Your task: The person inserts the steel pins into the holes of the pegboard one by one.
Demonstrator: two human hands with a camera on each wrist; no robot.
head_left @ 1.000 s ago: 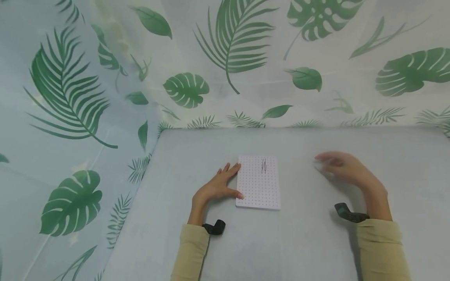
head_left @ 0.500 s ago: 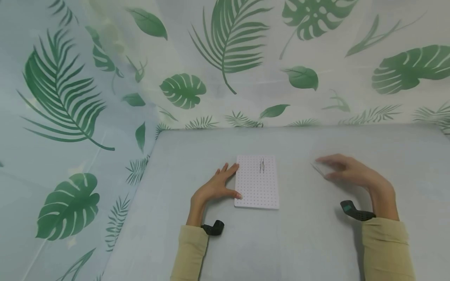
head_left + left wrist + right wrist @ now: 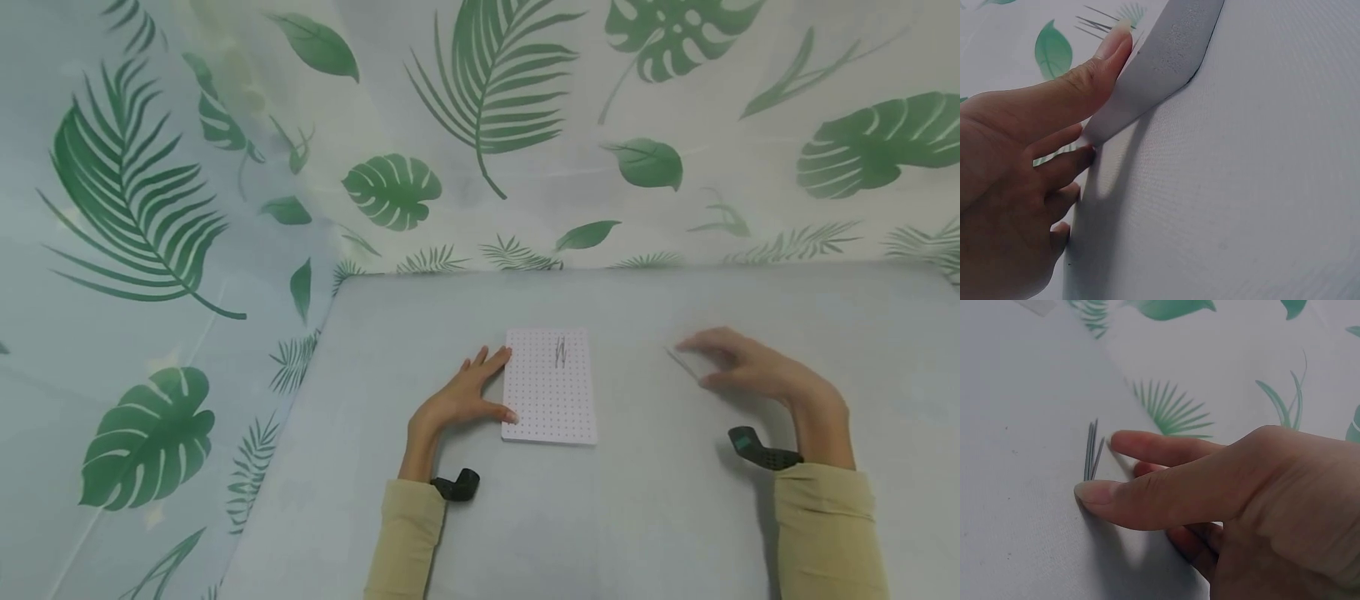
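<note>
In the head view, the white board (image 3: 550,392) lies on the pale table (image 3: 637,517), its face covered in a grid of holes. A few thin pins (image 3: 560,352) stick out toward its far end. The left hand (image 3: 459,402) rests on the board's left side, spread wide — thumb over the near corner, fingertips at the edge farther up. The right hand (image 3: 761,367) is well apart to the right, curved low over the table, with loose pins (image 3: 683,365) beside its fingertips. A leaf-print cloth (image 3: 547,183) hangs behind and to the left.

In the left wrist view, the thumb presses on the board's upper rim while the other fingers reach down alongside it; the standing pins show beyond the thumbnail.

In the right wrist view, several loose pins sit close together at the thumb's tip. The index fingertip is just beside the other end of one, with a gap between finger and thumb — whether they pinch any pin, I cannot tell.
</note>
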